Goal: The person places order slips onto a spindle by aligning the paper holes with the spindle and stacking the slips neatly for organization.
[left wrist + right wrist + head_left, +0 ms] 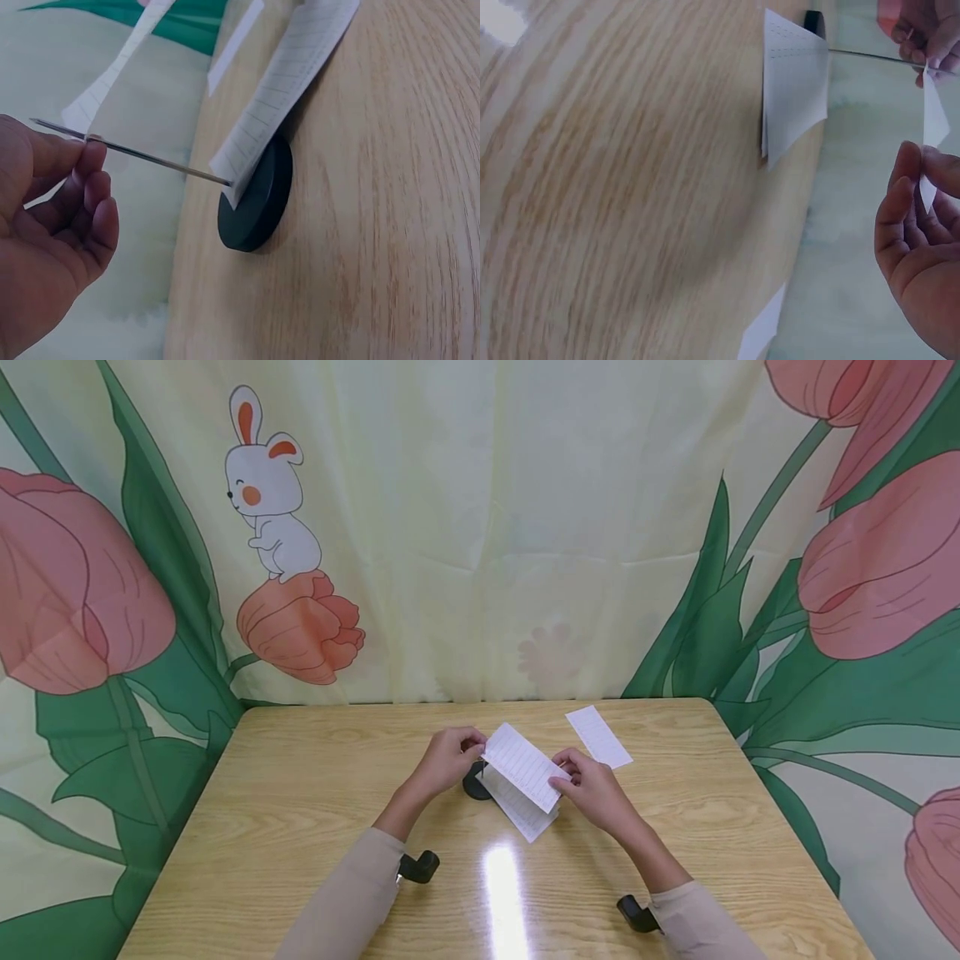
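Note:
A receipt spike stands on the table, its round black base (259, 199) below a thin metal spike (161, 160). Several paper slips (528, 814) are pierced low on the rod, lying just above the base. Higher up, a printed slip (525, 767) has its corner on the rod near the tip. My left hand (450, 756) pinches that corner between thumb and fingers, right at the rod. At the slip's opposite end, my right hand (596, 789) pinches the paper, as the right wrist view shows with thumb and fingers on either side of it.
A single loose slip (598, 735) lies on the wooden table (330, 777) at the back right. Behind the table's far edge hangs a curtain (480, 527) printed with tulips and a rabbit. Black wrist mounts (420, 867) jut from both sleeves.

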Demonstrator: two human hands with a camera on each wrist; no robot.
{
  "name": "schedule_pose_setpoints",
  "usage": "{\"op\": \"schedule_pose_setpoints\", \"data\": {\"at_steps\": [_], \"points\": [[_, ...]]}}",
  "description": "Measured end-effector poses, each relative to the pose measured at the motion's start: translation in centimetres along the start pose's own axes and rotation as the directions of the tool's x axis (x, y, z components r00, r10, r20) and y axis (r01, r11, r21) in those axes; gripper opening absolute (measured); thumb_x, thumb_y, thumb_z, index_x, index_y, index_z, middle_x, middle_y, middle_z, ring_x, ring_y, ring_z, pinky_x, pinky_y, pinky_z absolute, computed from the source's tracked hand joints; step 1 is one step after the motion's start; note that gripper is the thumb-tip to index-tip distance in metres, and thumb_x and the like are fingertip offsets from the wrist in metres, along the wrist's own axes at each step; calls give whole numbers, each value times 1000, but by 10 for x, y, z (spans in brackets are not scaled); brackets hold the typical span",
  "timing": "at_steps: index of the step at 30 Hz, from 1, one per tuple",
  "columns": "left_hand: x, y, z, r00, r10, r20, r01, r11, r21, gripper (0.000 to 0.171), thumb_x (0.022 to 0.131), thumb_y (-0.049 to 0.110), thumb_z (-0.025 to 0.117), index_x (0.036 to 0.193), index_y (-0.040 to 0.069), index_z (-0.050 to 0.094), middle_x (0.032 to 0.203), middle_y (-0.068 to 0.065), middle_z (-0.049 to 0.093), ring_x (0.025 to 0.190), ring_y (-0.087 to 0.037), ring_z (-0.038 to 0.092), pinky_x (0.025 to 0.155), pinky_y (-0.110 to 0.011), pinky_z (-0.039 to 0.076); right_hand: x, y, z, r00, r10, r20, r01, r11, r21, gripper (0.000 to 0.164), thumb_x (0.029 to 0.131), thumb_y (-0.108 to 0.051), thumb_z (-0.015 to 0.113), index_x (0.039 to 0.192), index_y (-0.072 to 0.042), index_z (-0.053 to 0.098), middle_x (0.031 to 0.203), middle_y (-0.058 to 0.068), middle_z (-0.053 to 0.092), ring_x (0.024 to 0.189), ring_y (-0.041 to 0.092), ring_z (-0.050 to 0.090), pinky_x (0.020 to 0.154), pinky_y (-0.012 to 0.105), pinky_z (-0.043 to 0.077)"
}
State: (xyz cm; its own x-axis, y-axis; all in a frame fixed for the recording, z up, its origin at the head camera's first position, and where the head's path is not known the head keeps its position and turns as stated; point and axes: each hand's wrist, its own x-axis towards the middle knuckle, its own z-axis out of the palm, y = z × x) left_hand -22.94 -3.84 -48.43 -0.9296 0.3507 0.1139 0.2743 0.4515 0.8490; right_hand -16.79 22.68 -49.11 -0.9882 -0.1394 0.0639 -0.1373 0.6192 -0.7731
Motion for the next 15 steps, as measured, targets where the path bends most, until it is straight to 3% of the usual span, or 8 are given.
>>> {"op": "schedule_pose_setpoints", "data": {"at_steps": [7, 15], "points": [[5, -12, 5, 999, -35, 35, 33, 998, 49, 11, 101, 5, 64, 98, 5, 74, 89, -4, 69, 79, -15, 57, 68, -26, 49, 3, 8, 6, 998, 19, 52, -15, 997, -74, 22, 92, -10, 78, 111, -4, 67, 87, 2, 70, 79, 11, 64, 66, 23, 51], [5, -22, 13, 996, -88, 23, 87, 995, 44, 9, 99, 3, 66, 96, 4, 74, 89, -6, 68, 81, -16, 56, 71, -27, 48, 6, 15, 15, 993, 61, 98, -49, 991, -122, 22, 91, -10, 78, 109, -6, 67, 80, -2, 68, 71, 9, 58, 62, 23, 46]]}}
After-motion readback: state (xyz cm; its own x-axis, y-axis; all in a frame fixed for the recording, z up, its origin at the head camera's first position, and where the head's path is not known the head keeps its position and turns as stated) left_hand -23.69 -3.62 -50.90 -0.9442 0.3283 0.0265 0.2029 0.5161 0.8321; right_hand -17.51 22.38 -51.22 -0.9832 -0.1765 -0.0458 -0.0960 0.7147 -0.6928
